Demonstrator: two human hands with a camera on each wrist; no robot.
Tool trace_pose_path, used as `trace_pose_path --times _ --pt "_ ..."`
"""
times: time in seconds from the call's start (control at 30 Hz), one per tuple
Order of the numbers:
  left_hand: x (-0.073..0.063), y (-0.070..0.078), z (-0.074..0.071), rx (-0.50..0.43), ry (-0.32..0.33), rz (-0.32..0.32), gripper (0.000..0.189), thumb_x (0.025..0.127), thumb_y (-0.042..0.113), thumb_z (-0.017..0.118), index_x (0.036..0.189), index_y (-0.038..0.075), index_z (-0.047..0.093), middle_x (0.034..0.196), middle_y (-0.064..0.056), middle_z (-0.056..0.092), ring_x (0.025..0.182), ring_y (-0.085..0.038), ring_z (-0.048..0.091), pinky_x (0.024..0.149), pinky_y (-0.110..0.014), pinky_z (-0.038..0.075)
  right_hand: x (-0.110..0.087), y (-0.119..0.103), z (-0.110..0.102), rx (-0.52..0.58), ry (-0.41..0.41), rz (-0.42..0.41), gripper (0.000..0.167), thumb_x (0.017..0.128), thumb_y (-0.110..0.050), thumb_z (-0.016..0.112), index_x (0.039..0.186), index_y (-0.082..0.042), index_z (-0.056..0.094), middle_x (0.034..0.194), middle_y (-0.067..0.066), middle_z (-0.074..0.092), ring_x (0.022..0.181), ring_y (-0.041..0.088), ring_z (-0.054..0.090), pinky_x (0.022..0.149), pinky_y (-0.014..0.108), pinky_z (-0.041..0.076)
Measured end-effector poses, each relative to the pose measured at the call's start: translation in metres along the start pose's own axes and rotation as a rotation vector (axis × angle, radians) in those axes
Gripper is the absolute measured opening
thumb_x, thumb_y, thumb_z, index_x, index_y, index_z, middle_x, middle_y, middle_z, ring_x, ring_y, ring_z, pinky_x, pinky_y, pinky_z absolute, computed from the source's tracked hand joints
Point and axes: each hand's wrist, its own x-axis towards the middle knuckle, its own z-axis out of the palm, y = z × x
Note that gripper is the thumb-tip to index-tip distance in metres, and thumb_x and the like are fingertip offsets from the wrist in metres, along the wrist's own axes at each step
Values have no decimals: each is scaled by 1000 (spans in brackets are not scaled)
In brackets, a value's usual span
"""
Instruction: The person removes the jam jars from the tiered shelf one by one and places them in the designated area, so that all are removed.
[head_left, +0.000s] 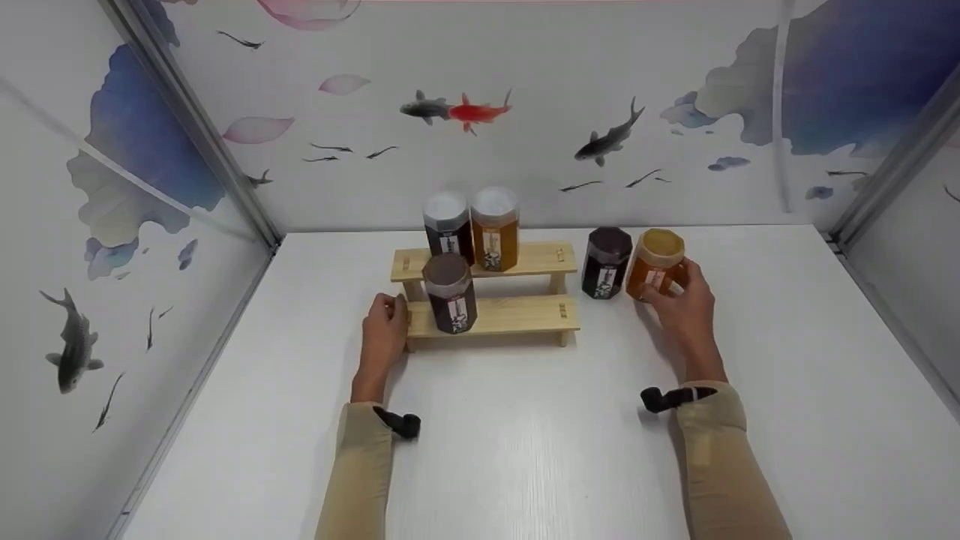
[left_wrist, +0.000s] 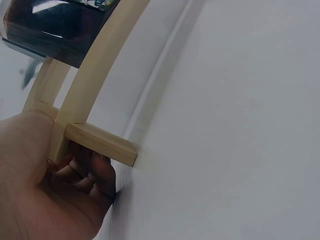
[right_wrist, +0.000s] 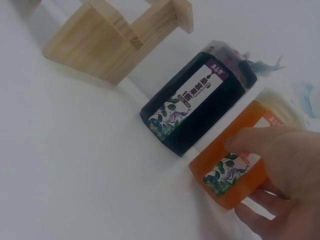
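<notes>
My right hand (head_left: pixel 688 311) grips an amber jar (head_left: pixel 646 267) with a yellowish lid at the right of the table, thumb across its label in the right wrist view. Close beside it stands a dark jar (right_wrist: pixel 197 97) with a purple-and-white label. At the left end of a two-step wooden rack (head_left: pixel 517 318), my left hand (head_left: pixel 383 339) has its fingers curled round the lower step's end; the left wrist view shows fingers (left_wrist: pixel 100 175) beneath the wood. A dark jar (head_left: pixel 450 296) with a brown lid stands on that lower step, near my left hand.
On the upper step stand a white-lidded dark jar (head_left: pixel 448 225) and a white-lidded amber jar (head_left: pixel 496 229). The white table (head_left: pixel 495 450) meets a back wall (head_left: pixel 525 45) painted with fish, with metal-framed side panels at left and right.
</notes>
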Motion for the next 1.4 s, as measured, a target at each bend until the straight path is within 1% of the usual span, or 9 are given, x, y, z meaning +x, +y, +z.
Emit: trace_pose_path --times 0.3,0.47,0.57,0.67,0.8,0.97,1.07,1.2,1.4 --pt "0 1 1 -11 -16 -10 33 117 35 42 115 6 58 93 -7 65 78 -18 57 65 -31 46 -2 0 -3 10 -39 3 88 105 -19 74 173 -17 18 177 13 31 163 33 33 130 51 35" --pt "0 0 2 -17 -19 -14 33 117 35 42 114 6 58 92 -7 65 77 -18 57 64 -30 46 -2 -1 -7 6 -10 20 101 100 -34 80 175 -20 12 180 12 25 167 33 24 133 55 27" --pt "1 0 1 -26 -18 -11 32 117 34 43 114 6 58 93 -8 65 77 -18 57 63 -30 46 -1 -6 -11 -1 46 13 108 97 -43 82 175 -22 11 181 9 22 169 29 19 135 52 22" --pt "0 1 1 -33 -21 -6 33 117 35 42 113 6 57 93 -8 65 75 -18 57 62 -31 46 -2 -16 -14 15 117 -28 106 95 -48 82 174 -22 16 181 6 24 169 24 20 136 46 20" --pt "0 0 1 -38 -14 3 33 117 36 43 112 7 57 91 -7 64 75 -18 56 62 -31 46 -6 -36 -14 56 199 -136 94 96 -45 82 170 -20 30 176 4 36 165 19 29 136 41 22" --pt "0 -2 1 -30 2 2 32 117 35 45 113 7 59 88 -6 63 75 -18 56 64 -31 45 -16 -61 -3 104 244 -245 79 98 -37 82 163 -18 43 166 6 51 158 19 42 133 40 29" --pt "0 -2 1 -17 9 1 32 116 35 45 114 6 60 88 -6 64 76 -18 56 64 -30 45 -23 -74 10 158 214 -284 71 99 -35 82 160 -20 48 158 6 59 150 20 52 128 44 39" --pt "0 -2 1 -8 10 -3 33 116 34 44 115 6 60 88 -5 64 76 -17 56 63 -29 44 -33 -88 30 240 99 -357 62 101 -31 80 155 -20 54 149 8 65 139 22 61 120 49 48" --pt "1 0 1 -13 10 -8 33 116 35 44 114 6 60 85 -4 62 73 -17 55 62 -30 44 -44 -100 58 299 -58 -469 55 100 -22 80 151 -15 59 143 13 68 132 25 66 112 48 53"
